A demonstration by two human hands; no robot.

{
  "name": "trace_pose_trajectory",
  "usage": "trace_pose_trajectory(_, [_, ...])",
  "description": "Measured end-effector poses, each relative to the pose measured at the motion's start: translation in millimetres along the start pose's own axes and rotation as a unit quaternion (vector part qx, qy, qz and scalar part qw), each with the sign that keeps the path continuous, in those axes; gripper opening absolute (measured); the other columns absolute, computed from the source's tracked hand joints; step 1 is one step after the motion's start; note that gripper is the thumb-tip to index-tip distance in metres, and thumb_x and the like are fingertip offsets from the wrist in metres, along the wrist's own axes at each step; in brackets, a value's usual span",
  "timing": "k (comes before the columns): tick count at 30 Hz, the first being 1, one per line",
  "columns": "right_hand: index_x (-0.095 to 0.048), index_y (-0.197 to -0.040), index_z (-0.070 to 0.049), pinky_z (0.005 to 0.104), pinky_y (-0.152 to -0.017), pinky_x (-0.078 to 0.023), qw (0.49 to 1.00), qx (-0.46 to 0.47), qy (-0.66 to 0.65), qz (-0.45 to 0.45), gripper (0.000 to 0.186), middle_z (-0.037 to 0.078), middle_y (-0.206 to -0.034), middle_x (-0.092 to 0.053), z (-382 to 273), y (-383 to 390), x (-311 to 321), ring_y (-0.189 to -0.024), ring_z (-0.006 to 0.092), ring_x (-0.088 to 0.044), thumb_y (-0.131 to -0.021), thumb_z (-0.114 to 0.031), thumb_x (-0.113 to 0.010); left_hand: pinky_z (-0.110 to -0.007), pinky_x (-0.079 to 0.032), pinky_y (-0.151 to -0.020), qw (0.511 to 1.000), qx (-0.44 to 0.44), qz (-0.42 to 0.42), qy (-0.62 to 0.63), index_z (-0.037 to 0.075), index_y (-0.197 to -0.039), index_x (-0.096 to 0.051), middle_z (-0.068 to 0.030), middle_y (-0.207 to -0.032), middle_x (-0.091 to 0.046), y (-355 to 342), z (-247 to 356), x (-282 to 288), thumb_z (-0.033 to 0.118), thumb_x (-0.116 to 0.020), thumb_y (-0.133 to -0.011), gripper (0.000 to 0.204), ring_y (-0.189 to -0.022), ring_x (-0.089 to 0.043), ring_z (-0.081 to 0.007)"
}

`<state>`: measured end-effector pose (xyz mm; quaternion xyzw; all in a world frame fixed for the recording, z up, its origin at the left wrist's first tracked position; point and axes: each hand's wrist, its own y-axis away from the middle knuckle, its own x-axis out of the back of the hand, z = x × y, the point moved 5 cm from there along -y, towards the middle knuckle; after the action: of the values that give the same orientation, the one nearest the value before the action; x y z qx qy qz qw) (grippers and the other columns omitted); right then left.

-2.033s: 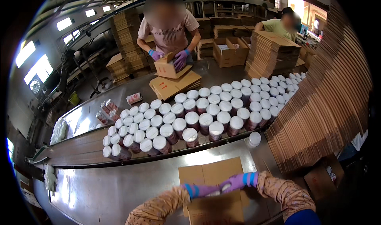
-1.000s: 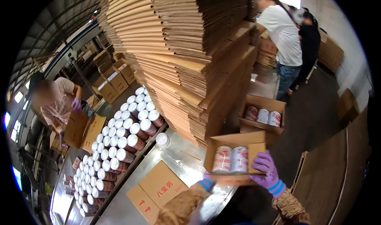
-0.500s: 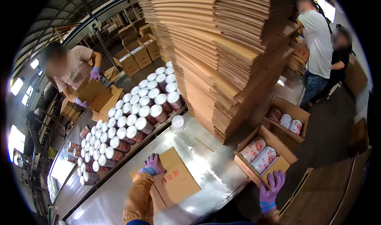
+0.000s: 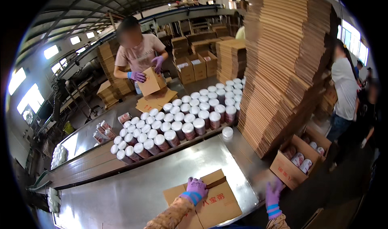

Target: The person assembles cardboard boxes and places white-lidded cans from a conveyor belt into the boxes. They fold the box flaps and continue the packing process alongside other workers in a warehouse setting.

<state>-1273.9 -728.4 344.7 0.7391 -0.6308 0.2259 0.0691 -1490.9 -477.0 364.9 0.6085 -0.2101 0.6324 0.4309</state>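
Note:
My left hand [image 4: 197, 188], in a purple glove with a blue cuff, grips a flattened brown carton [image 4: 222, 211] on the metal table. Its fingers are bent at a flap edge, where a dark gap shows. My right hand [image 4: 274, 192], gloved the same way, is by the table's right edge, close to an open carton [image 4: 286, 170] that has white-and-red cans [image 4: 298, 159] lying in it. The right fingers are smeared by motion, and I see nothing held in them. A second open carton [image 4: 317, 137] with cans stands just behind that one.
Rows of white-lidded cans [image 4: 178, 126] stand along the far side of the metal table [image 4: 133, 184]. A tall stack of flat cartons [image 4: 279, 67] rises at the right. Clear plastic lids [image 4: 227, 133] lie near it. Across the table a gloved person [image 4: 139, 53] handles a carton [image 4: 151, 82].
The view has swung left and up. My right hand has come off the filled carton's flap. My left hand stays on the flattened carton. The person opposite now holds a carton more folded up.

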Motion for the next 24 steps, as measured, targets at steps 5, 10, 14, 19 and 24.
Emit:
trace_pose_trajectory(5, [-0.042, -0.125, 0.003, 0.0376, -0.099, -0.035, 0.652, 0.041, -0.433, -0.621, 0.065, 0.015, -0.122, -0.049, -254.1, 63.0, -71.9, -0.113, 0.0281, -0.047, -0.090, -0.051, -0.037, -0.052, -0.017, -0.105, 0.924, -0.256, 0.261, 0.117, 0.016, -0.095, -0.064, -0.0084, -0.111, -0.055, 93.2, 4.2, 107.1, 0.029, -0.067, -0.066, 0.032, -0.114, -0.043, -0.0275])
trace_pose_trajectory(10, [-0.055, -0.059, -0.014, 0.0319, -0.053, -0.035, 0.539, 0.765, 0.038, -0.351, 0.021, 0.002, -0.061, -0.049, -312.7, 108.0, -93.7, -0.060, 0.0208, -0.050, -0.072, -0.029, -0.061, -0.048, -0.031, -0.094, 0.868, 0.138, 0.478, 0.012, 0.017, -0.092, -0.065, -0.0120, -0.111, -0.052, 177.9, -47.1, 113.6, 0.031, -0.069, -0.067, 0.029, -0.109, -0.045, -0.0318])
trace_pose_trajectory(14, [-0.055, -0.053, -0.016, 0.0377, -0.057, -0.039, 0.477, 0.688, 0.180, -0.516, 0.031, 0.004, -0.052, -0.046, -247.0, 120.5, -170.2, -0.057, 0.0220, -0.052, -0.079, -0.033, -0.053, -0.047, -0.041, -0.089, 0.930, -0.007, 0.361, -0.067, 0.010, -0.114, -0.055, -0.0168, -0.118, -0.049, 196.9, -37.2, 52.6, 0.040, -0.059, -0.079, 0.046, -0.101, -0.050, -0.0361])
trace_pose_trajectory(19, [-0.054, -0.090, -0.009, 0.0420, -0.094, -0.035, 0.454, 0.763, 0.044, -0.458, 0.021, 0.010, -0.088, -0.054, -259.8, 149.1, -160.8, -0.092, 0.0264, -0.052, -0.083, -0.028, -0.048, -0.046, -0.035, -0.092, 0.997, 0.010, 0.030, 0.075, 0.009, -0.103, -0.060, -0.0130, -0.108, -0.053, 126.0, -52.0, 43.9, 0.047, -0.063, -0.073, 0.049, -0.106, -0.046, -0.0301])
trace_pose_trajectory(24, [-0.050, -0.120, -0.010, 0.0537, -0.100, -0.023, 0.603, 0.649, 0.165, -0.434, 0.056, 0.016, -0.126, -0.046, -229.5, 103.4, -148.7, -0.116, 0.0396, -0.039, -0.083, -0.051, -0.044, -0.042, -0.033, -0.095, 0.845, 0.063, 0.509, 0.151, 0.000, -0.128, -0.035, -0.0172, -0.113, -0.047, 141.1, -57.3, 57.2, 0.043, -0.057, -0.081, 0.067, -0.104, -0.046, -0.0322])
